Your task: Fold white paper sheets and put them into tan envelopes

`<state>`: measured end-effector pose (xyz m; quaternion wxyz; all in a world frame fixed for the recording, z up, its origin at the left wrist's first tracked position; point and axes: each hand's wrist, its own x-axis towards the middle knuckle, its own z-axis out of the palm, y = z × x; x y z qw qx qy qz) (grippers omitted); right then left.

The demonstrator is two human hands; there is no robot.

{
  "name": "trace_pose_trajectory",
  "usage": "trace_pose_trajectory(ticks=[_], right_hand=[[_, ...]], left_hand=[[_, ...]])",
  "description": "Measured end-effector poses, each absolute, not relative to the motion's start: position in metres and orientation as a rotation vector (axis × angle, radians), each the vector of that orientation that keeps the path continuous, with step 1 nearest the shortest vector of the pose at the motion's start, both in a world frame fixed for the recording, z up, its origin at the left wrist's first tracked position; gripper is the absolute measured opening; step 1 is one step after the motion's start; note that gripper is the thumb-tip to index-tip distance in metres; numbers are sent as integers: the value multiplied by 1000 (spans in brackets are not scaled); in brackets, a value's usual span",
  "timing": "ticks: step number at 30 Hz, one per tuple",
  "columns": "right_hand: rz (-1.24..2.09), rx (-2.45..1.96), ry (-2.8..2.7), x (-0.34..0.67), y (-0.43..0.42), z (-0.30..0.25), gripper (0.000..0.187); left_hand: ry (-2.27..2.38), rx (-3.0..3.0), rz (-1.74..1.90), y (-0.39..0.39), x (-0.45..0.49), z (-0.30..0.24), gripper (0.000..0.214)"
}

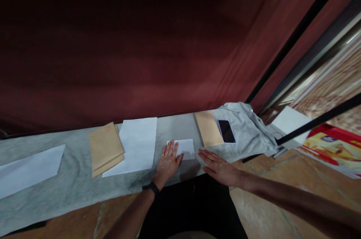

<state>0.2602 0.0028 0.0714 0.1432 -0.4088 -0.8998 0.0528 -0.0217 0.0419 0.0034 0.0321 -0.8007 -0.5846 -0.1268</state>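
Observation:
A small folded white paper (184, 148) lies on the grey cloth (70, 179) in front of me. My left hand (168, 162) rests flat, fingers stretched out, its fingertips on the paper's left edge. My right hand (218, 165) is open with fingers together, just right of the paper, near the cloth's front edge. Neither hand holds anything. A black band sits on my left wrist.
A larger white sheet (138, 145) and a stack of brown envelopes (105, 148) lie to the left, another white sheet (28, 169) further left. To the right lie a brown envelope (208, 128) and a black phone (226, 131). A dark red curtain hangs behind.

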Motion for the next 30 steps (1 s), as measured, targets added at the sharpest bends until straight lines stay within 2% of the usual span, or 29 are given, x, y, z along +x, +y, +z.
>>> trace_pose_trajectory(ticks=[3, 12, 22, 30], right_hand=[[190, -1217, -2533, 232, 21, 70, 49], [-45, -1451, -2225, 154, 30, -7, 50], [-228, -1510, -2161, 155, 12, -12, 55], [-98, -1592, -2144, 154, 18, -5, 49]], left_hand=[[-1803, -2465, -385, 42, -20, 5, 61], [-1858, -2468, -350, 41, -21, 7, 57], [-1641, -2741, -443, 58, 25, 7, 51], [-1702, -2627, -423, 61, 0, 7, 55]])
